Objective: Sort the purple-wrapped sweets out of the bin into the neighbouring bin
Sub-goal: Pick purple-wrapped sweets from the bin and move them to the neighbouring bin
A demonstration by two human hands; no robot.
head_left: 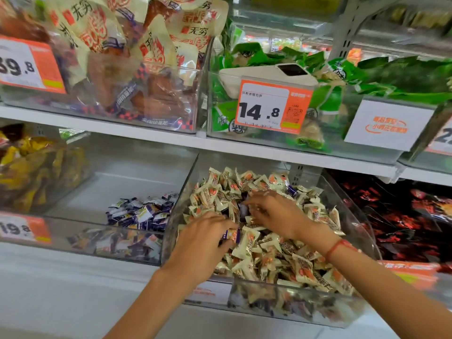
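Observation:
A clear bin (362, 216) on the lower shelf is heaped with cream-and-orange wrapped sweets (274, 250), with a few purple-wrapped sweets mixed in. My left hand (203, 243) rests in the heap, its fingers closed on purple-wrapped sweets (231, 234). My right hand (274, 211) digs into the heap just above, its fingertips pinching a dark purple sweet (243, 209). The neighbouring clear bin (122, 172) to the left holds a small pile of purple-wrapped sweets (144, 211) against its right wall.
A bin of yellow packets (31, 167) stands far left, and dark red packets (403, 216) fill the bin on the right. The shelf above carries bins of snack bags with orange price tags (274, 106). A white phone-like device (269, 72) lies on the green packets.

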